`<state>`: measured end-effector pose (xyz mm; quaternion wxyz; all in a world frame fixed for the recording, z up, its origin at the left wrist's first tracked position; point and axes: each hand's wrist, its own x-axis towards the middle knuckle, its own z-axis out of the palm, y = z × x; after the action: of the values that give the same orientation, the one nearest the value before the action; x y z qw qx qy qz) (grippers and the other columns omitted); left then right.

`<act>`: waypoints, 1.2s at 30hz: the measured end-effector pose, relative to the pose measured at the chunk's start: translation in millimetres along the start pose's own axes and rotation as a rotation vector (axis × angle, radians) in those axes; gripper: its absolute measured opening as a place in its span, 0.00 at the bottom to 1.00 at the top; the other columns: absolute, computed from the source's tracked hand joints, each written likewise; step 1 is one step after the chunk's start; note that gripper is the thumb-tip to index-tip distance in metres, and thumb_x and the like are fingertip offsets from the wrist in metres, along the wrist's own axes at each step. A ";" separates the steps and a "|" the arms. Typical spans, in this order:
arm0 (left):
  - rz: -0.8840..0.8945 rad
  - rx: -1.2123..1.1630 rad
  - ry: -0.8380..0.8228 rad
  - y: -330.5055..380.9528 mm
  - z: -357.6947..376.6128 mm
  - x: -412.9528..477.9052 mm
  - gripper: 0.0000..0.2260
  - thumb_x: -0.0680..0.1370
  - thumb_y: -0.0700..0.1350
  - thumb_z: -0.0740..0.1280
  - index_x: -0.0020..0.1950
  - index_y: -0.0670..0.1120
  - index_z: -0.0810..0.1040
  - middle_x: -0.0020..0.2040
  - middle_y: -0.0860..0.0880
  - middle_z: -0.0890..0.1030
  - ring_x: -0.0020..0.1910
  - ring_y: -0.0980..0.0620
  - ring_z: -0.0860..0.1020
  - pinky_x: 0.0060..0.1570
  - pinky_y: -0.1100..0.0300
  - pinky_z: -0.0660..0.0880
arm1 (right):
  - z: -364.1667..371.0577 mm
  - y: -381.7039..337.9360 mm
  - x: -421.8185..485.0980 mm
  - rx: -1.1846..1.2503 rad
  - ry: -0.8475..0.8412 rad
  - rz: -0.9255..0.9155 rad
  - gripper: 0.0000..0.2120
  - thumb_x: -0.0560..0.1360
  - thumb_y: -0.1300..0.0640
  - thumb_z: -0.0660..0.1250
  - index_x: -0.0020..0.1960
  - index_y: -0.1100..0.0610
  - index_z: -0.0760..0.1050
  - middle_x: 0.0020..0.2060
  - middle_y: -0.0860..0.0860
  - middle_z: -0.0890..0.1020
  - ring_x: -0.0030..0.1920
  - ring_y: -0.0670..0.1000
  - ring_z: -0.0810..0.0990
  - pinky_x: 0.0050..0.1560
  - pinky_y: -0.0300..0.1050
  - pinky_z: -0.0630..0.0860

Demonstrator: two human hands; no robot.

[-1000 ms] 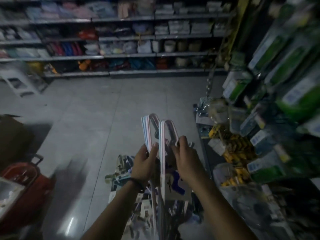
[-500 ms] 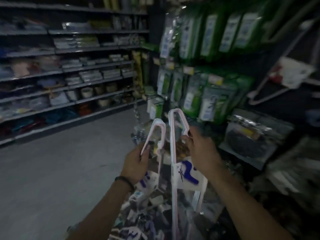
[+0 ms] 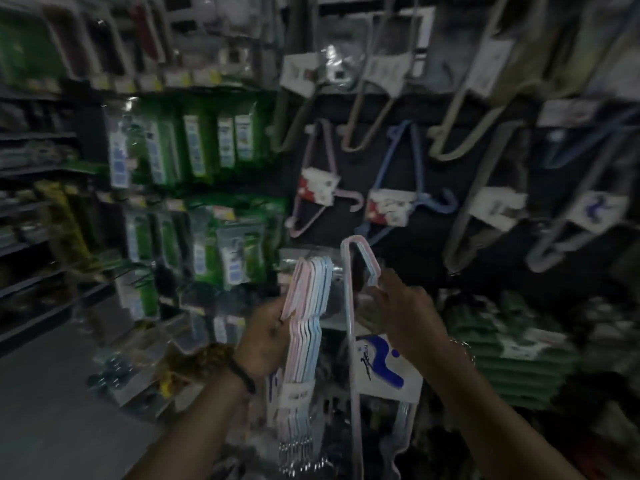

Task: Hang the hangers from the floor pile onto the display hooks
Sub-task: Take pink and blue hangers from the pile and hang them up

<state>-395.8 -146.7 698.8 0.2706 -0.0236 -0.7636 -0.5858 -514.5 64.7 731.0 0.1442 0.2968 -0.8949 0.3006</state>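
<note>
The wall [image 3: 349,174] has come near; left hand [image 3: 266,337] grips left pack [image 3: 306,306], right hand [image 3: 405,313] grips right pack [image 3: 349,306], which could tangle.

Left bundle [image 3: 304,320] — pastel pink-to-blue hangers banded by a white card, upright, shoulder corners up, metal hooks hanging low; held in the left grip [image 3: 266,337]. Right bundle [image 3: 349,306] — same kind, blue-printed card, upright just beside it, upper corner pinched by the right grip [image 3: 405,313].

Below your left hand [image 3: 265,341], lower centre of the frame, a dark cord wristband [image 3: 243,374] circles the wrist; a thin pale chain bracelet [image 3: 462,348] sits below your right hand [image 3: 405,313].
</note>
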 end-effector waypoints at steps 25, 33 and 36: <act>0.164 -0.150 -0.389 113.2 443.7 178.9 0.10 0.83 0.47 0.67 0.57 0.59 0.86 0.52 0.54 0.88 0.50 0.56 0.86 0.50 0.59 0.80 | -309.2 330.7 0.6 -0.377 0.318 0.258 0.04 0.84 0.51 0.60 0.54 0.51 0.67 0.39 0.54 0.80 0.39 0.61 0.82 0.35 0.53 0.78; 0.103 -0.164 -0.385 111.9 458.3 232.6 0.11 0.86 0.41 0.62 0.56 0.51 0.84 0.43 0.46 0.87 0.43 0.44 0.85 0.44 0.51 0.82 | -341.3 340.1 73.7 -0.394 0.343 0.339 0.08 0.84 0.48 0.60 0.51 0.52 0.70 0.40 0.54 0.80 0.36 0.57 0.81 0.39 0.59 0.83; 0.101 -0.195 -0.425 107.2 463.4 247.2 0.11 0.86 0.40 0.63 0.56 0.51 0.85 0.43 0.43 0.86 0.42 0.39 0.85 0.43 0.45 0.83 | -344.2 340.0 85.5 -0.402 0.426 0.290 0.08 0.84 0.46 0.59 0.52 0.50 0.66 0.38 0.54 0.80 0.35 0.58 0.80 0.36 0.58 0.83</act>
<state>-747.3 237.8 824.8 0.1292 -0.2106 -0.7411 -0.6243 -764.0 460.0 882.1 0.3395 0.0622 -0.9190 0.1907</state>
